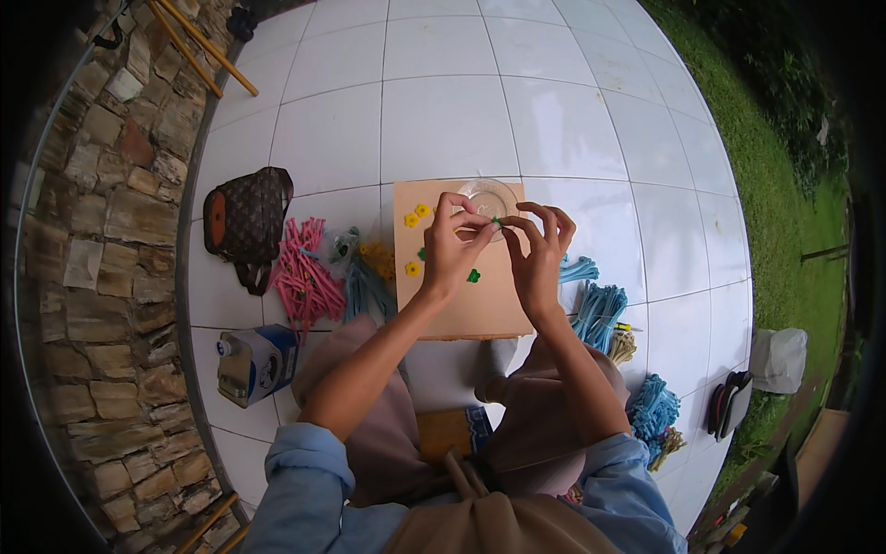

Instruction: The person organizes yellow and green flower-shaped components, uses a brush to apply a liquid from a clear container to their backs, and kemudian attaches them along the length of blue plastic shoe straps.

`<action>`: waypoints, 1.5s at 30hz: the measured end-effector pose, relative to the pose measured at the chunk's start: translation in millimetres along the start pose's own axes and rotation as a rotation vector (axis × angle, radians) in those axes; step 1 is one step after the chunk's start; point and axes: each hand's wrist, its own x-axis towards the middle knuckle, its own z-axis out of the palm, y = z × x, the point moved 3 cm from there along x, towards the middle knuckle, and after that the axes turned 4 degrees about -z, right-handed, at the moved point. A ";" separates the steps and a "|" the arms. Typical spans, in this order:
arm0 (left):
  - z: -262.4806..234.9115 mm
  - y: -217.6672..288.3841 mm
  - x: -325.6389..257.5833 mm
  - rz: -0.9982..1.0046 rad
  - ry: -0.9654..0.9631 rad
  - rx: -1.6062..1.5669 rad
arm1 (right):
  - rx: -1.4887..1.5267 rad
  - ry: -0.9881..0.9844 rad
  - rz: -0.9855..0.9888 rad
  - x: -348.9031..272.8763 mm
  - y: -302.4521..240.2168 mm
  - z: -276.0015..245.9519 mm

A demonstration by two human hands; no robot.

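Over a tan board (461,314), my left hand (454,247) and my right hand (537,258) meet fingertip to fingertip. Between their pinched thumbs and forefingers is a small green piece (496,221), too small to make out its exact shape. Behind the fingers, a round clear dish (503,192) stands at the far edge of the board, partly hidden. Yellow flower-shaped pieces (412,269) lie on the board's left side. A green flower-shaped piece (473,275) rests on the board below my hands, and another green bit shows beside my left wrist.
Left of the board are pink bundled strips (305,268), pale blue strips (365,291), a brown patterned bag (247,220) and a blue-and-grey can (258,365). To the right lie blue bundles (600,312), dark wallet-like items (729,404) and a white bag (778,360). A stone wall (138,212) borders the left.
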 end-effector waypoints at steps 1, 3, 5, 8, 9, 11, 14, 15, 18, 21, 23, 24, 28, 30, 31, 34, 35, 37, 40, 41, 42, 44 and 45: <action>1.6 1.0 -0.1 0.042 0.005 -0.006 | -0.002 0.002 0.001 0.4 0.2 -1.5; 1.1 3.2 0.3 0.083 0.012 -0.010 | 0.153 -0.027 0.133 0.6 2.4 -1.6; 0.2 2.6 1.9 0.035 0.019 -0.054 | 0.224 -0.040 0.180 1.4 2.0 -3.7; 1.9 -1.6 6.0 -0.023 -0.006 -0.133 | 0.336 -0.063 0.271 1.7 6.0 -5.9; 2.1 -1.7 5.9 -0.024 -0.006 -0.134 | 0.379 -0.072 0.316 1.3 8.3 -6.5; 1.7 -2.6 5.3 -0.078 -0.013 -0.071 | 0.353 -0.061 0.294 3.1 8.7 -8.5; 1.0 -1.2 4.5 -0.104 -0.011 -0.045 | 0.283 -0.033 0.228 4.7 6.4 -11.2; 0.9 -1.6 4.7 -0.104 -0.011 -0.045 | 0.238 -0.015 0.183 5.3 4.9 -12.4; 0.1 -2.2 5.8 -0.089 -0.005 -0.038 | -0.016 0.034 -0.078 6.1 -5.4 -12.7; 0.5 -0.8 6.3 -0.067 -0.008 -0.032 | -0.068 0.017 -0.133 3.2 -7.7 -9.3; -0.8 -2.9 5.5 -0.169 -0.036 -0.021 | 0.087 0.011 0.005 4.7 -7.5 -11.1; -2.2 -2.9 5.8 -0.168 -0.033 -0.020 | 0.175 0.043 0.094 8.1 -7.0 -15.1; -0.5 -8.6 6.8 -0.165 -0.074 -0.035 | 0.666 0.056 0.396 4.3 31.1 0.7; -0.2 -13.7 7.7 -0.159 -0.089 -0.023 | 0.984 -0.142 0.704 -1.4 35.8 13.1; 1.5 -14.4 8.3 -0.088 -0.114 0.063 | 0.973 -0.156 0.697 -4.4 38.3 18.9; 9.2 -17.2 7.7 -0.032 -0.140 0.206 | 0.828 -0.201 0.620 -8.7 49.9 27.1; 9.5 -20.2 7.4 -0.046 -0.136 0.267 | 0.830 -0.201 0.621 -9.8 49.7 28.9; 9.4 -30.1 6.9 -0.064 -0.123 0.339 | 0.602 -0.243 0.490 -10.9 48.0 30.7; 15.5 -48.3 4.6 -0.089 -0.151 0.471 | 0.472 -0.369 0.427 -23.8 59.5 42.0; 17.5 -54.2 3.0 -0.103 -0.183 0.541 | 0.472 -0.452 0.471 -26.3 60.6 41.6; 19.0 -59.3 2.7 -0.108 -0.185 0.539 | 0.470 -0.455 0.475 -30.2 66.2 43.0; 23.0 -69.5 2.5 -0.011 -0.213 0.706 | 0.374 -0.518 0.327 -37.0 75.6 48.4; 23.2 -77.5 2.9 -0.013 -0.214 0.705 | 0.373 -0.519 0.329 -39.3 80.3 50.1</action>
